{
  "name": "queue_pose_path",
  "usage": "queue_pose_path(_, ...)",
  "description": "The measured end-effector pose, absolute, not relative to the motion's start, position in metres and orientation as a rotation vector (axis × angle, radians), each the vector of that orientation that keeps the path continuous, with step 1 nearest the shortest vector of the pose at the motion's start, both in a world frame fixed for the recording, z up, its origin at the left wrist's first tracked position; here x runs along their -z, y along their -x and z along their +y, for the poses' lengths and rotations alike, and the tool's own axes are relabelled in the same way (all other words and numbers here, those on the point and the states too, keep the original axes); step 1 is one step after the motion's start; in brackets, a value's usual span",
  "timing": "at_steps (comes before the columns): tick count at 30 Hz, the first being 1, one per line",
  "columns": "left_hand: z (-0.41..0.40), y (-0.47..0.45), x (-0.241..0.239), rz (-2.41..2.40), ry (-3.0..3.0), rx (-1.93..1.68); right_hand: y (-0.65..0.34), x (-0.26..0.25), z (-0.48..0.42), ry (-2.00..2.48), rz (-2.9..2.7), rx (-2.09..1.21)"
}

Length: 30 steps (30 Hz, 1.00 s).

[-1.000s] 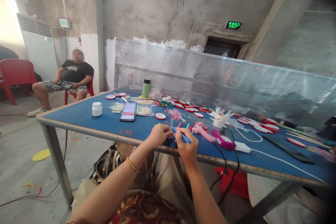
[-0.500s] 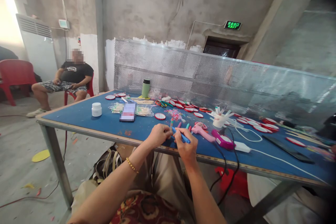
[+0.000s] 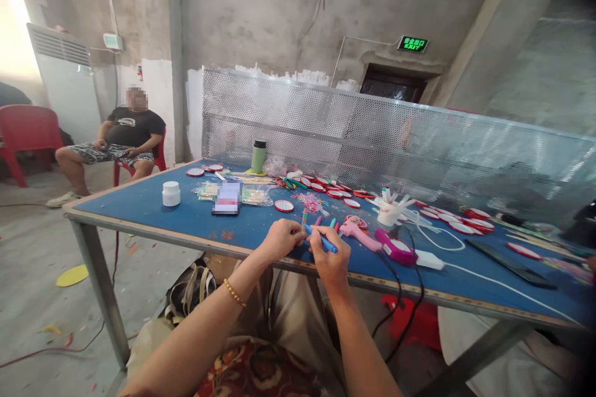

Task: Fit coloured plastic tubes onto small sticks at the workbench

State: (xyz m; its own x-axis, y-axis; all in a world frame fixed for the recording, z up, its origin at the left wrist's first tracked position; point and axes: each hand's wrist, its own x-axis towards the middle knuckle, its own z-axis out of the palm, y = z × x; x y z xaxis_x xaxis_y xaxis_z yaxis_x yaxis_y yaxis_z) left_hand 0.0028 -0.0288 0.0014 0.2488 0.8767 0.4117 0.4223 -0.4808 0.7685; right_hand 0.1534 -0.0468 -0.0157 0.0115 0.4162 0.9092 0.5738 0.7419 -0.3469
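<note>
At the table's near edge, my left hand (image 3: pixel 284 239) is closed, its fingertips pinching a small upright stick (image 3: pixel 305 217) with green and orange-red colouring near its top. My right hand (image 3: pixel 333 255) is wrapped round a blue marker pen (image 3: pixel 330 247), whose front end points toward the stick. The two hands almost meet; whether the pen tip touches the stick I cannot tell. Just behind them lie a pink marker (image 3: pixel 318 221) and a teal marker (image 3: pixel 332 223). A heap of small coloured bands (image 3: pixel 311 202) and a red-rimmed round disc (image 3: pixel 284 206) are beyond.
Right of my hands are a pink glue-gun-like tool (image 3: pixel 361 236), a purple device (image 3: pixel 395 248), cables and a cup of white sticks (image 3: pixel 388 211). To the left stand a phone (image 3: pixel 226 198) and a white jar (image 3: pixel 171 194). A seated person (image 3: pixel 133 130) is at far left.
</note>
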Motion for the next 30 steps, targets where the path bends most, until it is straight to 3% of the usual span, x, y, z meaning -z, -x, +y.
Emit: queue_pose_path(30,-0.0315,-0.0021,-0.0033,1.181,-2.004,-1.165,-0.1528,0.0152,-0.0475,0.825,-1.587,0.171)
